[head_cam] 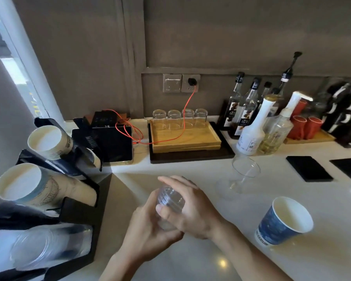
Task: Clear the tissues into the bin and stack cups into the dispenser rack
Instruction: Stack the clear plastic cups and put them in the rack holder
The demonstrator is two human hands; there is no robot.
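Note:
Both my hands hold a clear plastic cup above the white counter, near the middle. My left hand cups it from below and my right hand wraps over its top. The black dispenser rack stands at the left, holding two rows of paper cups lying on their sides and a row of clear plastic cups at the bottom. A blue paper cup stands upright on the counter at the right. No tissues or bin are in view.
A clear stemmed glass stands just beyond my right hand. Behind it are a wooden tray with upturned glasses, syrup bottles, red cups, a black scale with an orange cable, and a black pad.

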